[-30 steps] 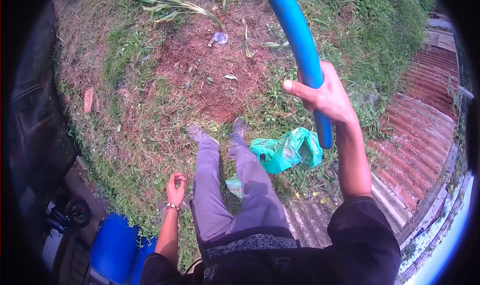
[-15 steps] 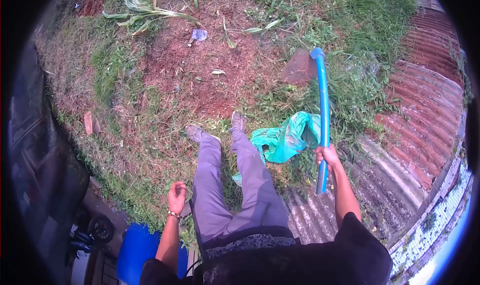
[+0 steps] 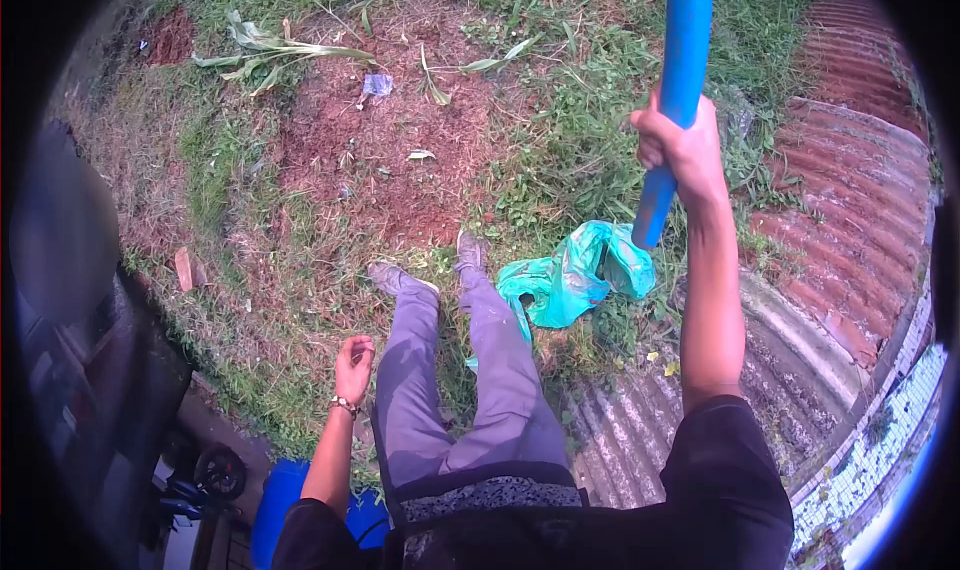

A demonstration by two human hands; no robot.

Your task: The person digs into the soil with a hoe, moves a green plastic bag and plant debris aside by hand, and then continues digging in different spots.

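I see the right hand (image 3: 697, 158) grip a blue shaft (image 3: 687, 30) above the grass (image 3: 600, 170).
Its fingers close round the shaft, whose near end overlaps, in my view, a green bag (image 3: 570, 292) near a corrugated sheet's (image 3: 625, 440) edge; the left hand (image 3: 353, 370) hangs half-open, fingers loosely curled.

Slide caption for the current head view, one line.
Right hand grips a blue pole, left hand hangs empty, green bag lies beside the right leg.
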